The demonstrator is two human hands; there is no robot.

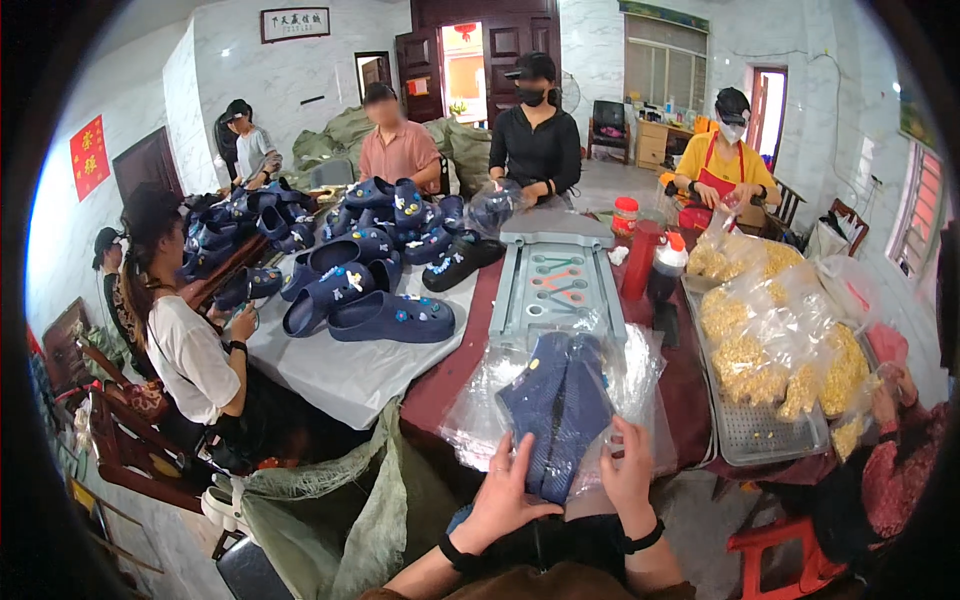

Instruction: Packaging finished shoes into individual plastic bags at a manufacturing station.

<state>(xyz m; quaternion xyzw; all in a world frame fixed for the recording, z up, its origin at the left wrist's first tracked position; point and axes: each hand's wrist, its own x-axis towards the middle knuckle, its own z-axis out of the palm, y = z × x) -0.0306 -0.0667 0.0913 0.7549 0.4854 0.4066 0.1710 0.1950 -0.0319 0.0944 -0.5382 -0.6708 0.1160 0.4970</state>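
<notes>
Navy blue foam clogs, a pair pressed sole to sole with ridged tread facing up, sit inside a crinkly clear plastic bag at the near edge of the dark red table, right in front of the person.

Left hand lies flat against the lower left side of the pair, fingers spread and pushing through the film, not curled around anything. Right hand pinches the bag's shiny edge just beside the clogs, fingers bent closed on the plastic.

Going left to right across the table: a heap of chunky navy clogs with small colourful charms on a white cloth, then a grey moulded plastic tray with scissor-shaped recesses, two red squeeze bottles, and a perforated metal tray loaded with clear bags of lumpy yellow pieces.
</notes>
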